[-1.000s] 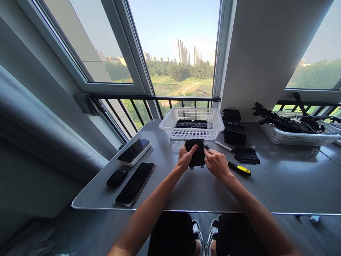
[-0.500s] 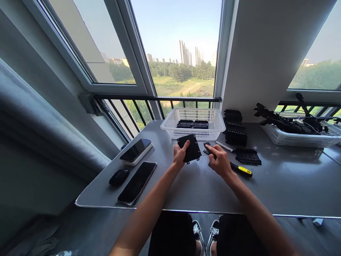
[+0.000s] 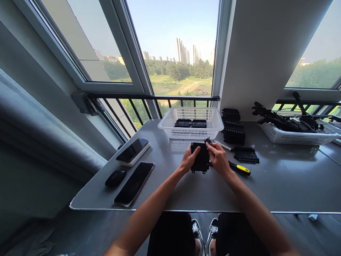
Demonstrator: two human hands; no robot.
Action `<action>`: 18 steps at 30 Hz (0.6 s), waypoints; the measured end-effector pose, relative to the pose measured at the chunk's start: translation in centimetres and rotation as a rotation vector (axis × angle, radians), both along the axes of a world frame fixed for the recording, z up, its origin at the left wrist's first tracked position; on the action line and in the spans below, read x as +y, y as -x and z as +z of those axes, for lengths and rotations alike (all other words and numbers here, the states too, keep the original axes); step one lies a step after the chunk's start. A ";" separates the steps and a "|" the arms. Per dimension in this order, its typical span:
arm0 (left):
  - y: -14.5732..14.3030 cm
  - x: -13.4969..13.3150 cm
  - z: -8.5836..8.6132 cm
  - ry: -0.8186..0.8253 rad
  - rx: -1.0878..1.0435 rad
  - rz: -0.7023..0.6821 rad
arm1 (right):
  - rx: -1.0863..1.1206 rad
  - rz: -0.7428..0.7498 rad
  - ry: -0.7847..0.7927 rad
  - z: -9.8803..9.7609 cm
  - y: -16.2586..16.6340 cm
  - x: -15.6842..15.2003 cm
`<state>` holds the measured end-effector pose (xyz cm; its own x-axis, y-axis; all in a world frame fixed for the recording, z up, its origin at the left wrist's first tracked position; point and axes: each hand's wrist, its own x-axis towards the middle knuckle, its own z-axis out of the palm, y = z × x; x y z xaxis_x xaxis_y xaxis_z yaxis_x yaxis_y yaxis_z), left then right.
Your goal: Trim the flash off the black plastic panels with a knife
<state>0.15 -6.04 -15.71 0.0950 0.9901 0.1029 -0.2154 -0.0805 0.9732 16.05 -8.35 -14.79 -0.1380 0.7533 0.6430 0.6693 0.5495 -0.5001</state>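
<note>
My left hand (image 3: 188, 160) grips a flat black plastic plate (image 3: 200, 160) by its left side, thumb across the face. Small tabs stick out along the plate's lower edge. At the plate's upper right corner, my right hand (image 3: 218, 156) pinches a small dark piece (image 3: 208, 141); its exact kind is too small to make out. The right fingers are close against the plate's right edge, and whether the piece touches the plate I cannot tell. A utility knife (image 3: 241, 169) with a yellow and black handle lies by my right wrist, its front end hidden behind the hand.
Behind my hands stands a white basket (image 3: 190, 133) holding black ridged plates (image 3: 190, 123). To its right are stacked black plates (image 3: 233, 132), a white pen (image 3: 223, 145) and a loose black plate (image 3: 245, 155). Two phones (image 3: 134, 184) and a black mouse-like object (image 3: 115, 178) lie left.
My right hand has lifted the small dark piece off the table and brought it to the plate's corner. The plate has moved right and down, and now stands straighter.
</note>
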 end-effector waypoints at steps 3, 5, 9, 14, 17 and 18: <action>0.2 0.2 -0.2 0.022 -0.022 0.036 | -0.106 0.037 -0.024 0.1 0.3 -0.3; 0.3 0.5 -0.3 0.038 -0.046 0.054 | -0.165 0.072 -0.016 0.4 0.6 -0.6; 0.7 1.1 -0.4 0.079 -0.097 0.084 | -0.265 0.146 0.043 0.8 0.9 -1.0; 2.0 2.3 -0.4 0.113 -0.147 0.179 | -0.325 0.319 0.104 1.4 1.0 -1.6; 2.7 2.9 -0.4 0.137 -0.155 0.211 | -0.313 0.499 0.179 1.7 0.7 -1.9; 2.9 3.0 -0.4 0.145 -0.154 0.214 | -0.282 0.538 0.197 1.8 0.6 -2.0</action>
<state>-2.75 -3.06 -16.07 -0.1231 0.9914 -0.0441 -0.3543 -0.0023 0.9351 15.45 -10.30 -13.04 -0.6737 0.6321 0.3830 0.4460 0.7609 -0.4713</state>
